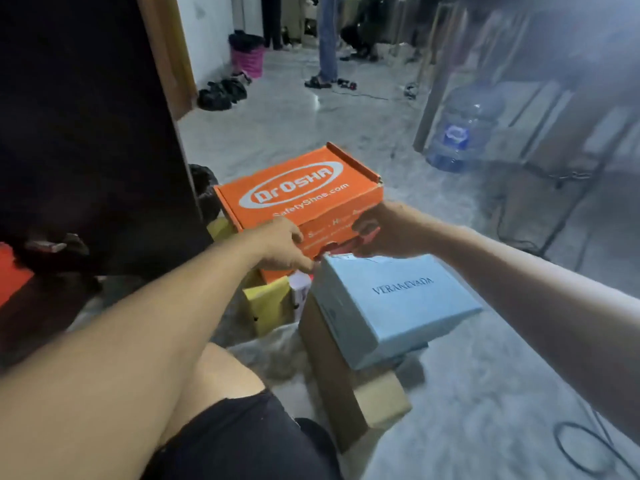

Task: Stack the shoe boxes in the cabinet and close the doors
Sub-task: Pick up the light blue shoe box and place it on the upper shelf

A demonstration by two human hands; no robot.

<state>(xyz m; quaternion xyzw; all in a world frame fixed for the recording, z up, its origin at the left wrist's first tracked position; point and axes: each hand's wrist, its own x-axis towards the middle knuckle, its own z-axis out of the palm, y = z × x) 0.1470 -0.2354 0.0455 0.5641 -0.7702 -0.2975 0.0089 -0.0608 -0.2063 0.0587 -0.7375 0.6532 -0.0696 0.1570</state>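
Nearest, just below both hands, a pale blue Veranevada shoe box (394, 306) tops a brown carton (346, 382), while left hand (280, 247) and right hand (381, 230) clasp the orange Dr Osha box (298, 192)'s near edge, seemingly to lift it toward the cabinet (86, 133) beyond the left hand.

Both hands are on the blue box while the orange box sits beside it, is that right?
Not quite. In the head view, the left hand and right hand are on the orange box; the blue box sits beside it, untouched.
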